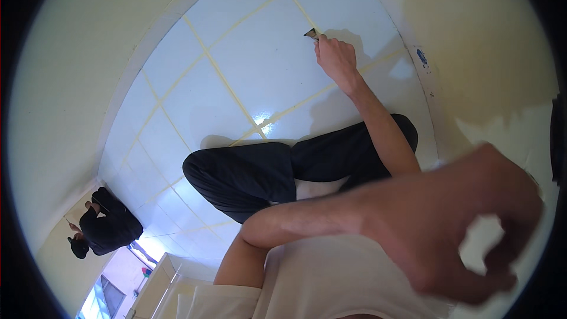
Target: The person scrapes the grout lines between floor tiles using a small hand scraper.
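Note:
Out over the floor, my right hand (338,58) is closed round a small scraper (310,33); only its dark, flared blade shows past the fingers. The blade is just left of a yellowish joint line between pale tiles (260,53); whether it touches the floor I cannot tell. My left arm crosses my body to the right. Large and blurred near the camera, my left hand (437,236) has its fingers curled toward the thumb in a ring, and nothing shows inside it.
My crossed legs in dark trousers (242,168) rest on the floor. A cream wall (484,41) rises at right, its lower edge marked with a blue smudge (421,57). Another wall (88,71) runs along the left. A person in dark clothes (109,224) crouches at far left beside a bright opening (115,283).

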### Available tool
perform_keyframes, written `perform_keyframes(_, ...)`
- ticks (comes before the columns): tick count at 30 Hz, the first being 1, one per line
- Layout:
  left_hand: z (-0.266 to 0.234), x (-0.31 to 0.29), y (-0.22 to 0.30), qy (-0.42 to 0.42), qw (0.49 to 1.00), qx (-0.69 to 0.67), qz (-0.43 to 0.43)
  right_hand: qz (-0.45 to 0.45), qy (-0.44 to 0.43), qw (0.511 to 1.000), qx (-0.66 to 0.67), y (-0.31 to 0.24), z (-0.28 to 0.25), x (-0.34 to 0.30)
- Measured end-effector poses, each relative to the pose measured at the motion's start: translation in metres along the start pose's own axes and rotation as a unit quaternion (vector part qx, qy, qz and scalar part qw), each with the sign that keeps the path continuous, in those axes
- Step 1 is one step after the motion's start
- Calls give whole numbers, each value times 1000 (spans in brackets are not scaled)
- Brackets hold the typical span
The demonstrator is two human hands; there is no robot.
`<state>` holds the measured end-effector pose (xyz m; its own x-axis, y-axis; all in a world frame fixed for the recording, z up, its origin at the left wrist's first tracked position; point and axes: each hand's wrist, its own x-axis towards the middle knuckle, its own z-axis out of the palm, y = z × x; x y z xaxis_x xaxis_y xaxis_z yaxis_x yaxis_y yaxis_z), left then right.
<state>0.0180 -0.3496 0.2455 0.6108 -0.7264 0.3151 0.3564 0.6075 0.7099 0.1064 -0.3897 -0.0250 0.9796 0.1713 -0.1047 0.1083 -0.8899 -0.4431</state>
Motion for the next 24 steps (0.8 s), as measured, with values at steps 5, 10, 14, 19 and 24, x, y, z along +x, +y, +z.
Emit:
perform_keyframes(5, -131, -64, -48, 279, 880, 385, 11, -10, 14, 1000, -1, 1, 1, -6)
perform_keyframes(10, -269, -182, -114, 510, 490, 704, -68, 14, -25, 999, 24, -1, 14, -3)
perform_keyframes(14, -270, -178, -115, 421, 437, 783, -134, 29, -15, 999, 5, -6, 5, -4)
perform_keyframes(19, -271, -176, -115, 435, 446, 768, -149, 59, -28, 998, 1, -9, 11, -6)
perform_keyframes(24, -272, -176, -115, 443, 431, 769, -167, 61, -27, 997, 36, -13, 5, -6)
